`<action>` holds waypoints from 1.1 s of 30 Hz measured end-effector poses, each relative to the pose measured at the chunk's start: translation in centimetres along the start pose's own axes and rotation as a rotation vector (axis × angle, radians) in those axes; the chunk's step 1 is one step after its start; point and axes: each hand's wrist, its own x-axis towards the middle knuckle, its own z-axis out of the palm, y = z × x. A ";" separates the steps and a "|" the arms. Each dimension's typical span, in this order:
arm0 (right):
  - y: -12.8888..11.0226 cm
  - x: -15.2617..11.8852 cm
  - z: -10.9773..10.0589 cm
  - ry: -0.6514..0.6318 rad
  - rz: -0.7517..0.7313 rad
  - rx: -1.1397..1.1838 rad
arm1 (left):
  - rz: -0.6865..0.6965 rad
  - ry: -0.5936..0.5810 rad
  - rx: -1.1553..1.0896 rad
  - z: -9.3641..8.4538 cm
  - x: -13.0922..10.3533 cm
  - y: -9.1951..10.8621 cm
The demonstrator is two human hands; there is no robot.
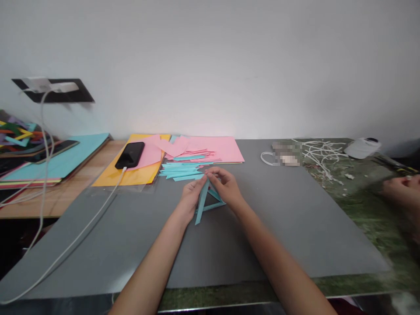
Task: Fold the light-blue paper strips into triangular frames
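Observation:
My left hand (191, 197) and my right hand (226, 186) meet at the middle of the grey mat. Between their fingertips they pinch a blue paper strip (201, 204), which slants down toward me. The strip belongs to, or lies against, a triangle of folded blue paper strips (215, 204) with an open middle. The fingers hide the top of the triangle, so I cannot tell how the strips join there. Just beyond my hands lies a pile of loose blue paper strips (182, 169), with pink paper strips (200, 154) behind it.
A black phone (130, 155) on a yellow envelope (108, 175) trails a white cable (78, 236) across the left side of the grey mat (278, 227). Pink sheets (226, 146) lie by the wall. On the right are tangled white cords (323, 153) and another person's hand (402, 190).

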 end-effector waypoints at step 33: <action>-0.1 -0.4 0.5 0.129 -0.003 0.032 | 0.073 -0.016 -0.017 0.3 -0.3 0.5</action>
